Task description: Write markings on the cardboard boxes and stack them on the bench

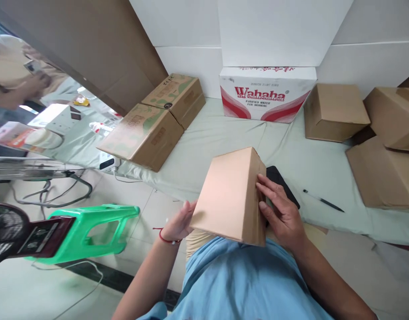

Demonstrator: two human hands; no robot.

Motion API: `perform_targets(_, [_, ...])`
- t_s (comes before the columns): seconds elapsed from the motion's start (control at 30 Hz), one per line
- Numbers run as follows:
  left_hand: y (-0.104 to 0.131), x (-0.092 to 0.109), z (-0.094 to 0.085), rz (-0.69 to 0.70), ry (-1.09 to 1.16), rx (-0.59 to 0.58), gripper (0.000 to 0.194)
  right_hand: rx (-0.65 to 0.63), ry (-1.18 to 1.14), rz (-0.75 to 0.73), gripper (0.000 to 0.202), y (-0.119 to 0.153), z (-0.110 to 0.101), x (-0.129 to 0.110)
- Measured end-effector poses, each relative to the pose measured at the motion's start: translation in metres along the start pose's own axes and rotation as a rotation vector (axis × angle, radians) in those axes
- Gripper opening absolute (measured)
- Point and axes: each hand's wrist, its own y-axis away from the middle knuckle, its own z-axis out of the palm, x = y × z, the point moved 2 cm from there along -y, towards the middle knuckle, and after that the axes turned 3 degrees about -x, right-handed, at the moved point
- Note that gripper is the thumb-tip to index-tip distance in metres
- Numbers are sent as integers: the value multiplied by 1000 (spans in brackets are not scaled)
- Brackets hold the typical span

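Observation:
A plain brown cardboard box [224, 191] is held tilted between my hands, just above my lap at the near edge of the table. At its left lower corner is my left hand [181, 222], with a red cord on the wrist and the fingers partly hidden behind the box. My right hand [281, 211] presses its bent fingers and thumb against the right side. Partly behind the box and my right hand, a black flat object [282, 184] lies on the table. To the right of it rests a dark pen [323, 201] with a light section.
A white and red Wahaba water carton [267, 95] stands at the back. Brown boxes [336, 111] are stacked on the right, and two printed cartons [151, 129] sit left. Below left are a green stool [81, 231] and a fan [7, 231]. A person's hand [38, 84] holds a phone, upper left.

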Motion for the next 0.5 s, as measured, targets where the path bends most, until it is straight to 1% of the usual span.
perform_targets(0.03, [0, -2, 2, -8, 2, 7, 70, -8, 8, -22, 49, -1, 1, -3])
perform_targets(0.1, [1, -2, 10, 34, -11, 42, 66, -5, -46, -28, 49, -1, 4, -3])
perform_targets(0.17, [2, 5, 22, 134, -78, 71, 73, 26, -205, 32, 47, 1, 8, 3])
perform_targets(0.2, [3, 12, 29, 195, -146, 83, 77, 50, -312, 80, 46, 2, 10, 8])
perform_targets(0.3, [7, 33, 50, 373, -472, 129, 88, 108, -620, 249, 42, 6, 18, 28])
perform_targets(0.37, [10, 43, 61, 489, -730, 169, 97, 126, -740, 353, 39, 8, 22, 40])
perform_targets(0.43, [11, 46, 70, 607, -965, 171, 107, 154, -809, 434, 38, 10, 25, 47])
perform_targets(0.5, [11, 43, 75, 699, -1125, 141, 110, 193, -852, 472, 36, 12, 26, 50])
